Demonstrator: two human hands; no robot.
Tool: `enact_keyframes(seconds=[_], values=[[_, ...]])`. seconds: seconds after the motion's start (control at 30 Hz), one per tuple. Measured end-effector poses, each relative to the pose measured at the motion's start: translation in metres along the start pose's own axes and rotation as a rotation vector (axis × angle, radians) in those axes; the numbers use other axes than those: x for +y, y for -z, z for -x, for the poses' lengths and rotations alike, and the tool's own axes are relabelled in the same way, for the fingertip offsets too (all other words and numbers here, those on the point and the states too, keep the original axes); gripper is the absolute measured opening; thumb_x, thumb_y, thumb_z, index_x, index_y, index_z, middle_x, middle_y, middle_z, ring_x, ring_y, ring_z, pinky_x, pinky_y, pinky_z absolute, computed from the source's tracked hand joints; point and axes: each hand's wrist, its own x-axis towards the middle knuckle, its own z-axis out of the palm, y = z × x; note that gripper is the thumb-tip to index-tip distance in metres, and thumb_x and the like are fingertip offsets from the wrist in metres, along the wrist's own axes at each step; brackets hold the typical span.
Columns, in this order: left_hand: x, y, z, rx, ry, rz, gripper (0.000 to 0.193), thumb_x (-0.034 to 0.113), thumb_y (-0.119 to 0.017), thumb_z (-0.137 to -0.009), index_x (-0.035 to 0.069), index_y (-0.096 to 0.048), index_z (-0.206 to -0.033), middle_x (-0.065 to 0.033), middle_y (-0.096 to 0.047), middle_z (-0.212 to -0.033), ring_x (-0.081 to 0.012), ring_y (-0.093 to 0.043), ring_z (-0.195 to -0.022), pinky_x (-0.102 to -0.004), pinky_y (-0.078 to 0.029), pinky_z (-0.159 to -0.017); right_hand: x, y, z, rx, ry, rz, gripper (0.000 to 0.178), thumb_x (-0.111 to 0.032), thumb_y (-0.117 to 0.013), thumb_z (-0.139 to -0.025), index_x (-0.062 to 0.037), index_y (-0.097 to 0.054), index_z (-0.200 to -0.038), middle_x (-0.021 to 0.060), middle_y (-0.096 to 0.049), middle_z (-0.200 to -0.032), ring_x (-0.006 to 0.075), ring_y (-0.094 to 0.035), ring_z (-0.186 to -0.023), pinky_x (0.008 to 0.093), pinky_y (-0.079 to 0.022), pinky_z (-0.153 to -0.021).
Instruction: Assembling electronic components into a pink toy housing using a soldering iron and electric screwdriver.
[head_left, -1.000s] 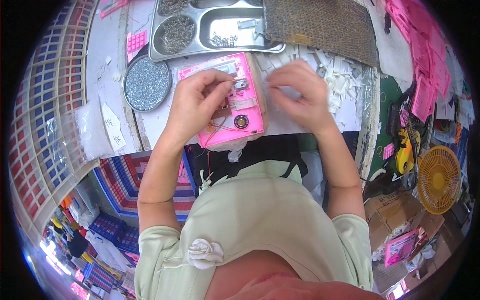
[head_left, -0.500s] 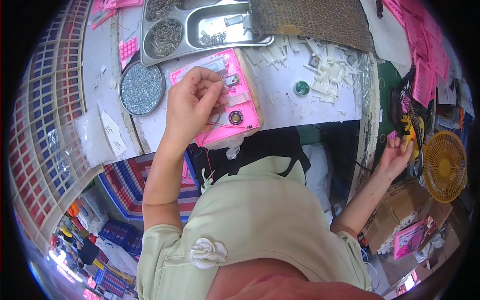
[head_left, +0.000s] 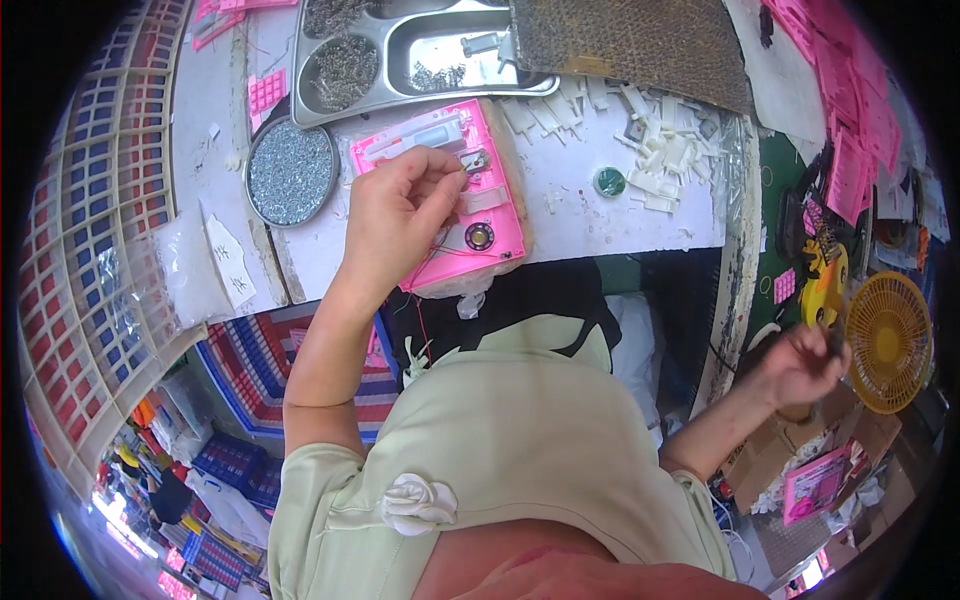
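Observation:
A shallow pink plastic case lies open side up on a plastic-wrapped pad at the table's front edge. My left hand is over its left part, thumb and fingertips pinched beside a small metal-and-white part. Whatever is in the pinch is too small to make out. A round speaker sits in the case's near right corner, with thin red wires near it. Off the table's right side, my right hand is raised, its fingers curled and smeared by motion. A yellow-and-black tool hangs just above it.
Behind the case stands a metal tray with springs. Left of it is a round dish of screws. White plastic pieces lie at right, near a green round container. Beside my right hand are a yellow fan and a cardboard box.
My right hand has moved down and slightly right, away from the yellow tool, and its fingers have curled. My left hand stays pinched over the case. The view has shifted slightly.

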Motion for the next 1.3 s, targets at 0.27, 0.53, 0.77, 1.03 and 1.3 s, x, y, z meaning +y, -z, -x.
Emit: enact_keyframes(seconds=[0.27,0.53,0.77,1.03,1.3], values=[[-0.003,-0.003,-0.002,0.079,-0.274,-0.143,0.006,0.000,-0.072,-0.088,0.000,-0.071,-0.094,-0.0071,-0.065,-0.090,-0.0115,-0.066,-0.067,-0.0243,-0.050,-0.059,0.166,-0.213,0.124,-0.989,-0.212,0.360,0.043,0.005,-0.074,-0.084,-0.0033,-0.065,-0.125,0.0103,-0.066,-0.107,0.0197,-0.070,-0.093,0.0324,-0.056,-0.082],[-0.007,0.001,-0.006,0.077,-0.268,-0.050,0.007,0.001,-0.073,-0.089,-0.003,-0.070,-0.094,-0.0076,-0.065,-0.086,-0.0124,-0.067,-0.066,-0.0263,-0.052,-0.059,0.188,-0.251,0.144,-1.054,-0.098,0.391,0.048,0.006,-0.076,-0.080,-0.0045,-0.065,-0.125,0.0094,-0.063,-0.103,0.0192,-0.066,-0.090,0.0294,-0.053,-0.080],[-0.011,0.000,-0.007,0.050,-0.186,0.074,0.006,0.000,-0.072,-0.090,-0.004,-0.069,-0.093,-0.0068,-0.064,-0.083,-0.0106,-0.065,-0.063,-0.0250,-0.050,-0.055,0.189,-0.251,0.147,-1.020,-0.144,0.397,0.046,0.005,-0.072,-0.081,-0.0065,-0.065,-0.125,0.0100,-0.063,-0.103,0.0207,-0.064,-0.088,0.0309,-0.052,-0.080],[-0.017,-0.006,-0.009,0.244,-0.467,-0.278,0.010,0.004,-0.076,-0.078,0.004,-0.071,-0.086,-0.0055,-0.061,-0.085,-0.0187,-0.057,-0.071,-0.0339,-0.044,-0.064,0.185,-0.236,0.138,-0.969,0.010,0.475,0.041,0.008,-0.071,-0.084,-0.0006,-0.063,-0.123,0.0073,-0.059,-0.103,0.0141,-0.061,-0.087,0.0264,-0.048,-0.077],[-0.018,-0.020,-0.009,0.314,-0.514,-0.636,0.014,0.010,-0.078,-0.070,0.009,-0.072,-0.083,-0.0053,-0.055,-0.095,-0.0266,-0.051,-0.091,-0.0403,-0.038,-0.081,0.139,-0.182,0.113,-0.993,-0.091,0.530,0.030,0.000,-0.079,-0.080,-0.0011,-0.067,-0.108,0.0081,-0.067,-0.082,0.0156,-0.060,-0.067,0.0261,-0.048,-0.063]])
